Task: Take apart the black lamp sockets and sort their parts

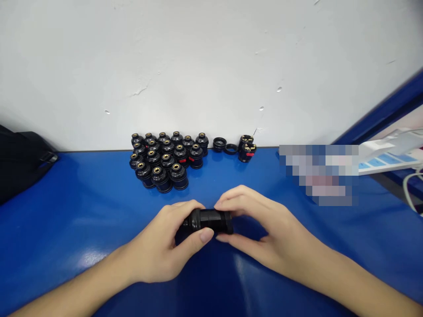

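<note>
Over the front of the table, a black lamp holder lies sideways between my two hands. My left hand is closed around its narrower left end, the thumb along the near side. Thumb and fingertips of my right hand grip the wider right end from the near and far sides. Farther back, a group of similar black lamp holders stands upright, with brass-coloured openings on top. Some carry a red tab.
Two black rings lie near the wall. Beside them are two black inner parts with brass-coloured contacts. A dark bag sits at left. A blurred patch and white power strip are at right on the blue table.
</note>
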Demonstrator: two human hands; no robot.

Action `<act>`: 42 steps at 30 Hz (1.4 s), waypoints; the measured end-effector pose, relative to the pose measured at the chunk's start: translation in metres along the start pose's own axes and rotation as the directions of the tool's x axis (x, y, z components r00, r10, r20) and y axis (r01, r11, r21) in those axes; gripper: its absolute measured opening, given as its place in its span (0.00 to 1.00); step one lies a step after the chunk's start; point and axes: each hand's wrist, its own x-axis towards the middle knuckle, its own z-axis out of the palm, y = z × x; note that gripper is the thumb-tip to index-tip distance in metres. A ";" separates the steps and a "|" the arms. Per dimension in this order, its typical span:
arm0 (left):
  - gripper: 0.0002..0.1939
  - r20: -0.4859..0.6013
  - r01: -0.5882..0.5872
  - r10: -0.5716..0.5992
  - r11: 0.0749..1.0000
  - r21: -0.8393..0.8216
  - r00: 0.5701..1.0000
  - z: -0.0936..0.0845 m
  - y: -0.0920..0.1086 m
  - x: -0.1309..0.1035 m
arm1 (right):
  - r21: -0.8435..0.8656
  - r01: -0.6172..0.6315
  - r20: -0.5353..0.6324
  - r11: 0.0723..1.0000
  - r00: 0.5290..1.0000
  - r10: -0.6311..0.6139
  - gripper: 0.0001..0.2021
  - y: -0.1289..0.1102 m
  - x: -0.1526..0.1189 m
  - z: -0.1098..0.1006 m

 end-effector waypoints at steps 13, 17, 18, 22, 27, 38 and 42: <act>0.12 0.000 0.003 -0.003 0.999 0.036 1.000 0.001 -0.001 -0.001 | 0.218 -0.159 0.031 0.963 0.987 0.157 0.11 -0.005 0.001 0.000; 0.11 0.004 -0.005 0.004 1.000 0.030 1.000 0.002 -0.002 -0.001 | 0.385 -0.377 0.183 0.842 0.926 0.331 0.21 -0.011 0.003 0.003; 0.11 0.004 -0.006 0.006 0.999 0.035 1.000 0.003 -0.003 -0.001 | 0.402 -0.447 0.230 0.799 0.894 0.384 0.21 -0.012 0.003 0.005; 0.10 -0.006 -0.011 0.012 0.998 0.062 1.000 0.004 -0.003 -0.001 | 0.357 -0.574 0.293 0.737 0.818 0.495 0.23 -0.010 0.004 0.009; 0.09 -0.023 -0.005 0.007 0.998 0.061 1.000 0.003 -0.002 0.000 | 0.224 -0.416 0.241 0.881 0.900 0.363 0.16 -0.008 0.000 0.004; 0.10 -0.013 -0.062 0.063 0.996 0.059 0.998 0.006 -0.004 -0.003 | 0.197 -0.367 0.176 0.909 0.926 0.335 0.24 -0.004 0.002 0.008; 0.08 -0.026 -0.065 0.066 0.998 0.026 0.998 0.004 -0.003 -0.004 | 0.139 -0.238 0.100 0.961 0.969 0.225 0.21 0.000 0.000 0.004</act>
